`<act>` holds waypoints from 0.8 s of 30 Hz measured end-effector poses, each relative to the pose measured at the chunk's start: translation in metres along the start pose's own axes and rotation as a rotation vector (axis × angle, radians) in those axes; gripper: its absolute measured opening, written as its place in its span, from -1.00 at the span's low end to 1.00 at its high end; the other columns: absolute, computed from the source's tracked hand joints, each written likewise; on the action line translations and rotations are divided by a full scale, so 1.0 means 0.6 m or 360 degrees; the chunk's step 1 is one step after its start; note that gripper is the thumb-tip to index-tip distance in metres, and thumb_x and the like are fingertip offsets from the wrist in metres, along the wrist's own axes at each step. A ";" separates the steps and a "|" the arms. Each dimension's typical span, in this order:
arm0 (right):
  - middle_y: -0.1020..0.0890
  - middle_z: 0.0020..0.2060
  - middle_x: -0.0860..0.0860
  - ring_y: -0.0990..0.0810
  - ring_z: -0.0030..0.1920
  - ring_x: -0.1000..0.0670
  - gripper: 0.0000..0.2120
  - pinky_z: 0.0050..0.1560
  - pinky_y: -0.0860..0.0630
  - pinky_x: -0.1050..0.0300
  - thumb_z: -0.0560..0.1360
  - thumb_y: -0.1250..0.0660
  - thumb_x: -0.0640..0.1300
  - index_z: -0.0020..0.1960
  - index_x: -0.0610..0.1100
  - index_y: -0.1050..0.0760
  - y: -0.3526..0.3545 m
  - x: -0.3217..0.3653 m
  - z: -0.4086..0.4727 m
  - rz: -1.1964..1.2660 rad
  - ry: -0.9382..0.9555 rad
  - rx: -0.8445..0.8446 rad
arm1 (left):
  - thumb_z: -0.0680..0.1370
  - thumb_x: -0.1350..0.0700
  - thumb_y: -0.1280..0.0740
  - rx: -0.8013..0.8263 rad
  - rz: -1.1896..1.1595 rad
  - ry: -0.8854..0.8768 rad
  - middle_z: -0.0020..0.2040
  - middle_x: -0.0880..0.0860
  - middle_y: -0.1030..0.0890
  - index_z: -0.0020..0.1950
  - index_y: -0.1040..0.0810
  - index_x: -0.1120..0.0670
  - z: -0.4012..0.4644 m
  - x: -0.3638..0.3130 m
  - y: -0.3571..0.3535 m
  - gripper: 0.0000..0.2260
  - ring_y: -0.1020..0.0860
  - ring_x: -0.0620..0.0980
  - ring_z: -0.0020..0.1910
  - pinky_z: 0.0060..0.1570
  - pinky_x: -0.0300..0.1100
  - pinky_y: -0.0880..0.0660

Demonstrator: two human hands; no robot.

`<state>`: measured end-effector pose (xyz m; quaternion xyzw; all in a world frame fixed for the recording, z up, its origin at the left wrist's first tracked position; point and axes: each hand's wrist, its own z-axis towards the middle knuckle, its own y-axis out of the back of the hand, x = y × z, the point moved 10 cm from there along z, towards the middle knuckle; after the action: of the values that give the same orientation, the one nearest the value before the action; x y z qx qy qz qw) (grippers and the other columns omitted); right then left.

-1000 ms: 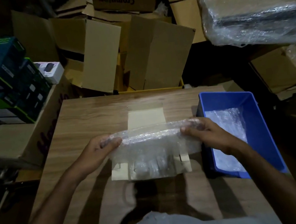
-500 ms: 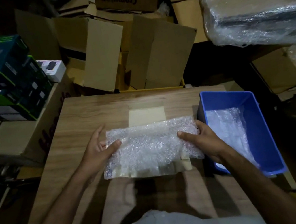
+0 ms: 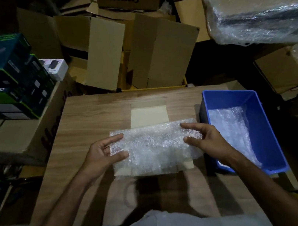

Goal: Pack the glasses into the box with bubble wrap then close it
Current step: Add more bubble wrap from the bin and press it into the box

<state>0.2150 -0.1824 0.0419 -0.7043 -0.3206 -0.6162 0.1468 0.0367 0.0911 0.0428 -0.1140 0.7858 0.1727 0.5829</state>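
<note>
— Both hands are low in the frame's centre: the left hand [image 3: 105,155] has thumb and fingers spread but pinching the left edge of the clear sheet of bubble wrap [image 3: 156,146], and the right hand [image 3: 205,139] grips the right edge the same way.

— So how far along, would you say?

— Roughly midway, I'd judge. That sheet lies spread over the small flat tan cardboard box [image 3: 153,169], whose near flaps poke out beneath it. Its far lid flap [image 3: 148,115] lies open on the wood-grain table [image 3: 91,121], so closing is left to do.

— And the glasses?

— I can't make them out; faint shapes show through the wrap, too blurred to say. They may be under it.

— What's in the tub?

— The blue rectangular plastic bin [image 3: 259,135], right of centre beside the right wrist, holds more crumpled clear wrap and nothing else I can see. Beyond the table, across the top of the frame, empty brown cartons [image 3: 162,52] stand open.
</note>
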 end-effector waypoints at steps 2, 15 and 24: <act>-0.61 0.30 0.20 -0.52 0.36 0.19 -0.49 0.36 -0.52 0.00 0.41 -0.58 -0.23 0.31 0.04 -0.60 -0.001 -0.004 -0.003 -0.0022 -0.0008 0.0027 | 0.31 0.30 -0.61 -0.0025 0.0058 0.0000 0.32 -0.12 -0.60 0.34 -0.60 0.05 0.002 0.003 0.004 -0.39 -0.55 -0.27 0.27 0.25 -0.26 -0.51; -0.73 -0.02 0.07 -0.70 -0.15 0.23 -0.56 -0.15 -0.62 0.29 0.38 -0.61 -0.22 0.23 -0.09 -0.65 -0.007 -0.007 -0.009 -0.0255 -0.0012 0.0091 | 0.33 0.08 -0.63 0.0028 0.0530 -0.0091 0.24 -0.09 -0.64 0.24 -0.67 -0.02 0.000 0.004 0.011 -0.52 -0.60 -0.22 0.19 0.18 -0.26 -0.56; -0.65 0.06 -0.09 -0.67 0.08 -0.02 -0.64 0.07 -0.62 0.06 0.48 -0.51 0.04 0.10 -0.19 -0.58 -0.007 -0.009 0.004 -0.0066 -0.0093 0.0157 | 0.61 0.07 -0.39 0.0220 0.0546 -0.0180 0.07 0.03 -0.66 -0.03 -0.59 0.17 0.003 -0.003 0.000 -0.84 -0.63 -0.07 0.10 0.06 -0.05 -0.58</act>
<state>0.2136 -0.1792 0.0353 -0.7071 -0.3692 -0.5816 0.1591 0.0386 0.0920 0.0442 0.0717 0.7697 0.2213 0.5945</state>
